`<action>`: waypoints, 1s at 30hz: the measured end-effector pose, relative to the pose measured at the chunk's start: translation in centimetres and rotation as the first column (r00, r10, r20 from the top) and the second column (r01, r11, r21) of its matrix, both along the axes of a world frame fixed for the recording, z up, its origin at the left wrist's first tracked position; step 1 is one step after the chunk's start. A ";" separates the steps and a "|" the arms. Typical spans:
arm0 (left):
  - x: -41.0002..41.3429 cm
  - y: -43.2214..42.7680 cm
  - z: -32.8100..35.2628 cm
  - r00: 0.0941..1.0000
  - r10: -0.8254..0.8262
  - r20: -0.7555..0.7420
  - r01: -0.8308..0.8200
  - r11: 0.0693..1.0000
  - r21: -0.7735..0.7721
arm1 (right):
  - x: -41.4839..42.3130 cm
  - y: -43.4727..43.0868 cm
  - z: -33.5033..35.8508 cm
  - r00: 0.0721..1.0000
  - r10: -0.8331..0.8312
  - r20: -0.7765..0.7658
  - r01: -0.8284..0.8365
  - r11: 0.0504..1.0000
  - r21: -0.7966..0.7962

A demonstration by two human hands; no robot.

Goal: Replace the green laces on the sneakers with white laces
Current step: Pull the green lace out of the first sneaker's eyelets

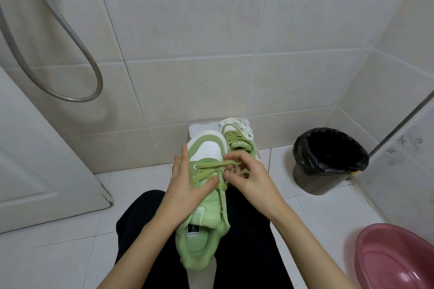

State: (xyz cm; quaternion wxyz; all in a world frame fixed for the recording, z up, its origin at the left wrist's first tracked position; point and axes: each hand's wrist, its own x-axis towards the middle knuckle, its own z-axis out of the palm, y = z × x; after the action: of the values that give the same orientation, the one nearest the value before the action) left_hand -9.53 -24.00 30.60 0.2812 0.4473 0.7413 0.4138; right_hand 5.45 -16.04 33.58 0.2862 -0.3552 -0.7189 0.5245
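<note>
Left hand [187,183] clasps the light sneaker [207,148] while right hand [249,178] pinches its limp green lace [209,166] near the toe, probably a sound hold.

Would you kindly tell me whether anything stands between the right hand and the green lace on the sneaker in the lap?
Nothing visible does. The right hand has its fingers pinching the green lace on the sneaker, which the left hand holds from the other side.
</note>
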 end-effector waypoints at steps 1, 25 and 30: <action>0.2 -0.2 -0.2 1.000 0.004 0.010 -0.004 1.000 0.004 | -0.2 -0.2 -0.8 0.998 -0.024 -0.056 0.024 1.000 0.002; 1.7 0.6 -0.2 0.955 0.024 -0.295 -0.059 0.992 -0.111 | 0.6 -1.2 1.0 0.984 -0.179 0.001 0.179 0.984 -0.004; 2.0 0.4 -0.2 0.962 0.053 -0.266 -0.081 0.992 -0.095 | 0.5 -2.9 1.2 0.979 -0.202 -0.035 0.205 0.976 0.078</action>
State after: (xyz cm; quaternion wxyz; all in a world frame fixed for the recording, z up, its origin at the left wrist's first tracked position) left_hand -7.54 -23.62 30.39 0.1891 0.4575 0.8076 0.3205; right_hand 5.92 -18.97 34.78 0.3623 -0.4079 -0.6955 0.4676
